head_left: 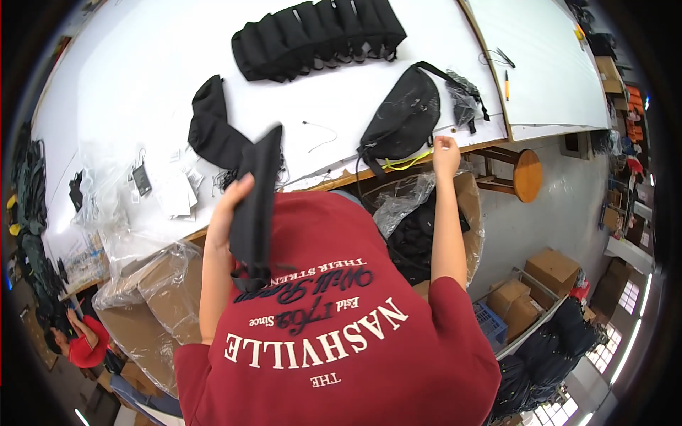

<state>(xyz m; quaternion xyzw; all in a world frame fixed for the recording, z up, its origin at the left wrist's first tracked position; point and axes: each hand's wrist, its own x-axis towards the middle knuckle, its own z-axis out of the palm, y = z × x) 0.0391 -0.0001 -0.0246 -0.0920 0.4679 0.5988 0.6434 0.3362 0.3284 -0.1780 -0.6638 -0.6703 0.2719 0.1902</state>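
My left hand is closed round a black fabric bag, held upright in front of my chest and slightly blurred. My right hand is at the table's front edge with its fingers pinched together; what they hold, if anything, is too small to make out. Just left of it lies a black half-round waist bag with a mesh front and a strap. A yellow cord hangs over the edge between that bag and my right hand. Another black bag rests on the table behind the held one.
A row of several black bags stands at the back of the white table. Clear plastic lies right, with an orange-handled tool beyond. Below the edge are plastic-lined cartons and a wooden stool. A person is far left.
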